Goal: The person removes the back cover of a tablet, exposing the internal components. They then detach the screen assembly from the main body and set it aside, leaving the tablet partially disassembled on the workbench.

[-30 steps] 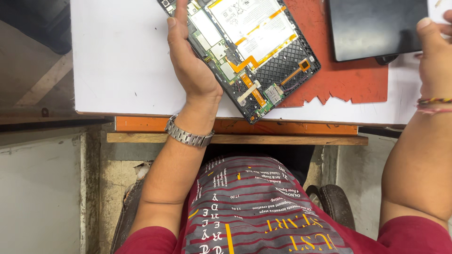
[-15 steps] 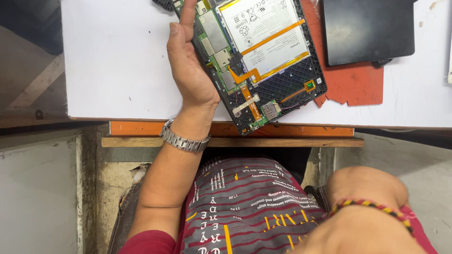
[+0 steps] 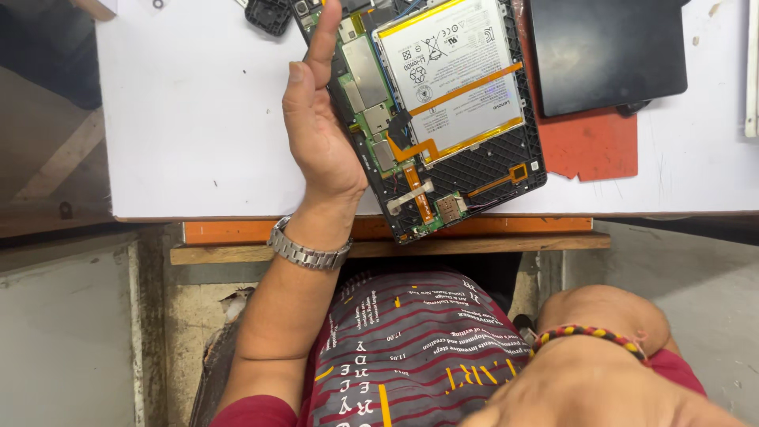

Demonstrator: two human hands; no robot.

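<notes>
Left hand: the left hand (image 3: 320,134) gripped the left edge of the tablet (image 3: 431,111), fingers behind it, thumb along the rim.
Tablet: back off and tilted, it hung over the near edge of the white counter (image 3: 198,119).
Inside the tablet: a white battery (image 3: 451,75), a green board (image 3: 364,87) left of it, and orange ribbon cables.
Right hand: low at the near right, with a beaded band (image 3: 589,336) at the wrist; its grip was out of view.
Far right: a black cover (image 3: 605,51) lay on a red mat (image 3: 593,146).
</notes>
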